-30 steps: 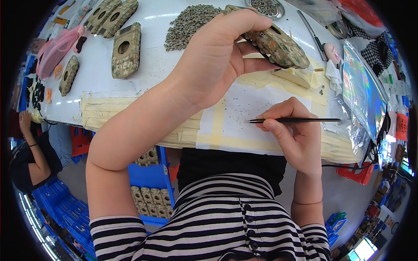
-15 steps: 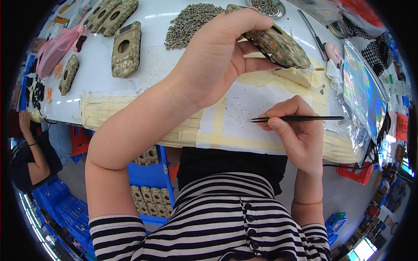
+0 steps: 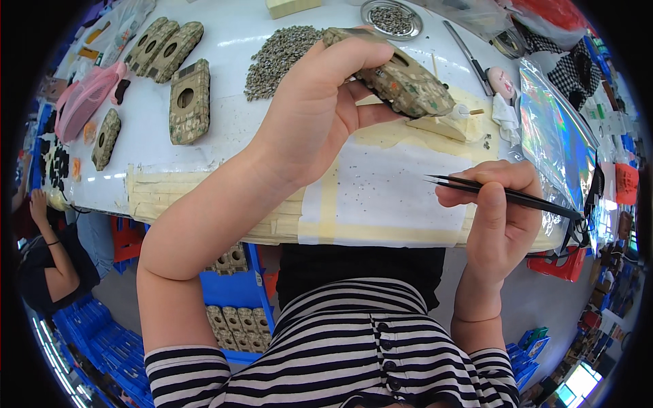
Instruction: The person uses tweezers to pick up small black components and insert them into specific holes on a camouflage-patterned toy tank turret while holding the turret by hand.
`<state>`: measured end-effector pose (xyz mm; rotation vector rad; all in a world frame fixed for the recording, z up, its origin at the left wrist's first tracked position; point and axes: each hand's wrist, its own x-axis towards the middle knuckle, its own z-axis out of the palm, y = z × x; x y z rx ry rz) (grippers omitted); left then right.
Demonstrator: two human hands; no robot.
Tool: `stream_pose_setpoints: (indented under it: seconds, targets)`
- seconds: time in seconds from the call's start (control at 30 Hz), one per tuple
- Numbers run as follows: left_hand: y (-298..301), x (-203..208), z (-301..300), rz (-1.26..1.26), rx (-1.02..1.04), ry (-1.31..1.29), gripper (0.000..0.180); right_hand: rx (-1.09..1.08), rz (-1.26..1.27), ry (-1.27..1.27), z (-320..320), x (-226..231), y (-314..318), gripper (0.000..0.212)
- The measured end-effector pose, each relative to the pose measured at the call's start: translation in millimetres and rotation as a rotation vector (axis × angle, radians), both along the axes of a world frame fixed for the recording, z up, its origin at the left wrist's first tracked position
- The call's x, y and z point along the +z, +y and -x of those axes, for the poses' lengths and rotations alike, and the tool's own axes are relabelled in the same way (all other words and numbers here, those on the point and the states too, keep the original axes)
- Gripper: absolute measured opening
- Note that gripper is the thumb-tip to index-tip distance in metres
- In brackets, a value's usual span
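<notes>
My left hand (image 3: 326,102) is closed round a camouflage-patterned toy tank hull (image 3: 408,85), held tilted above the far side of the work surface. Between the thumb and fingers of my right hand (image 3: 500,214) is a pair of black tweezers (image 3: 507,194), its fine tips pointing left and slightly apart. Nothing shows between those tips. Below and between my hands lies a white sheet (image 3: 401,197) dotted with several tiny dark parts. A cream-coloured block (image 3: 445,128) stands just beyond the sheet, under the tank hull.
A heap of small metallic parts (image 3: 275,64) lies beyond my left wrist, with a round metal dish (image 3: 391,19) of them farther back. More tank hulls (image 3: 189,102) stand at the left near a pink mesh item (image 3: 88,95). Shiny plastic bags (image 3: 558,136) lie right. Someone (image 3: 58,265) sits at far left.
My right hand with the tweezers has moved right, and the tweezers now slant more. The tank hull and my left hand sit slightly lower and farther left in view.
</notes>
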<state>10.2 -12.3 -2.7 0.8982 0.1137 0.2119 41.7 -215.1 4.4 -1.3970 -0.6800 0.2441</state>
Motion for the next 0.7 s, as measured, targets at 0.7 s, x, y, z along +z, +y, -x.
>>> stream_pose_setpoints:
  seconds: [0.7]
  targets:
    - [-14.7,8.0,4.9,0.079,-0.03,0.061,0.05,-0.282,-0.065,-0.542,-15.0,4.3,32.7,0.01]
